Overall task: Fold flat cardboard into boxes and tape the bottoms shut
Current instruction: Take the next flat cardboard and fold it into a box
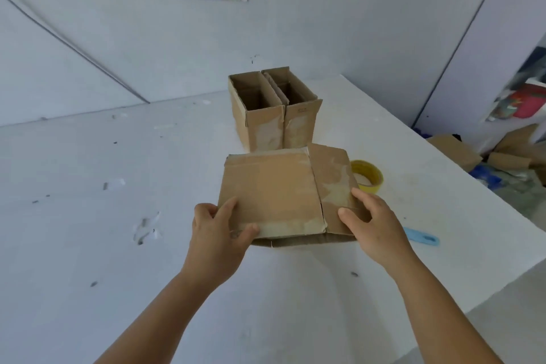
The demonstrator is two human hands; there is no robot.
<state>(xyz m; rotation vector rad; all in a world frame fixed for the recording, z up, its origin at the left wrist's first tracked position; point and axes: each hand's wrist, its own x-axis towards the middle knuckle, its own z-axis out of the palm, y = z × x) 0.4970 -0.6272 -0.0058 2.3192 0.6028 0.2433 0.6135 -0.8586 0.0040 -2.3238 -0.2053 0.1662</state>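
1. Your left hand (220, 229) reaches forward with the forearm coming up from the lower edge of the view. Its grip is on the near left corner of the cardboard box (283, 195): the thumb lies across the top face and the fingers curl round the left edge.
2. Your right hand (373, 229) comes in from the lower right. Its fingers are spread and pressed on the narrow right flap of the box, the thumb pointing left along the near edge, holding that flap down.
3. The box lies on the white worktop (118, 216) right in front of you, its flapped side up, with pale tape marks along the seams.
4. Two finished boxes (274, 109) stand upright and open-topped just behind it, side by side and touching.
5. A yellow tape roll (367, 174) sits just right of the box, partly hidden behind the flap.
6. A blue tool (422, 236) lies beyond your right wrist; your hand covers its near end, so what it is cannot be told.
7. Cardboard pieces (461, 151) lie on the floor at the far right, blurred.
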